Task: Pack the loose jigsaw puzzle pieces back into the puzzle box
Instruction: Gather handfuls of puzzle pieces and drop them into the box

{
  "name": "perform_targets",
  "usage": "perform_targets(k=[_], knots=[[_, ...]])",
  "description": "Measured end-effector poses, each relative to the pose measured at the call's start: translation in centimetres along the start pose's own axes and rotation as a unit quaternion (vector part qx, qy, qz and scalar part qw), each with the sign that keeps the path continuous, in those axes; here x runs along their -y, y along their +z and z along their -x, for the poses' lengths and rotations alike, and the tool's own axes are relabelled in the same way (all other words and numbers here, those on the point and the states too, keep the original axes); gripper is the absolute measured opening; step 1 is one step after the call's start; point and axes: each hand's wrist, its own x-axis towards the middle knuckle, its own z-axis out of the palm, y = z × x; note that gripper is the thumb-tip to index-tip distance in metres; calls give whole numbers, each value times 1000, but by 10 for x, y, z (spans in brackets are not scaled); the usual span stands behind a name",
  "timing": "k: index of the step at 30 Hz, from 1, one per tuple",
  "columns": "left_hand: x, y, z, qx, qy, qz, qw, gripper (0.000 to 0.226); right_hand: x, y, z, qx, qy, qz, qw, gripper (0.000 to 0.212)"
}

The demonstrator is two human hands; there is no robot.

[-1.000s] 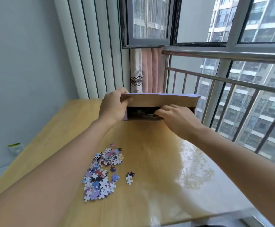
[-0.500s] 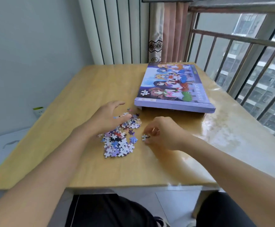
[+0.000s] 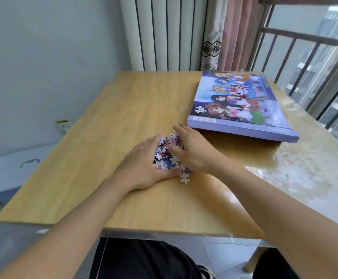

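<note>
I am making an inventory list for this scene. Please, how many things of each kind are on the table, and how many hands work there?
Puzzle box: 1
Heap of loose jigsaw pieces, too many and too covered to count singly: 1
Separate piece at the heap's near edge: 1
Hands: 2, the left hand and the right hand, cupped round the heap
Total: 5

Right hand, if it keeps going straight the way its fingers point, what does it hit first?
Probably nothing: the right hand points up-left across bare table, passing left of the puzzle box.
</note>
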Motion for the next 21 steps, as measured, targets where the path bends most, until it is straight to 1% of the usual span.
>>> perform_targets(k=[2,4,6,9,10,11,13,15,16,17,19,20,21], knots=[[-1,-1,-2,17,-6,1,1000,145,3,6,-12,72,39,-2,997,81],[2,-2,-2,32,-4,-2,999,157,4,10,-24,95,59,8,994,86],[6,-2,-2,35,-4,12,999,159,5,9,-28,94,33,22,995,79],[8,-1,-3,15,-8,75,997,152,8,-3,-19,122,-32,13,992,58],[10,0,-5,5,-7,95,995,148,8,-10,-13,144,-45,16,988,60],[10,1,-5,-5,-2,111,994,144,9,-17,-9,163,-50,25,985,67],[12,4,-6,-18,18,137,990,134,8,-28,-1,191,-40,46,980,88],[14,5,-5,-35,35,164,985,126,8,-33,3,191,-36,62,979,112],[16,4,-3,-48,39,174,983,124,9,-34,4,180,-31,66,981,120],[17,2,-1,-69,39,172,982,122,9,-34,7,167,-19,70,983,124],[19,-5,5,-119,22,126,985,122,10,-34,12,166,21,97,981,127],[20,-9,8,-130,3,89,988,123,10,-33,14,176,42,121,976,125],[19,-13,12,-123,-19,49,991,124,11,-31,16,183,60,144,971,121]])
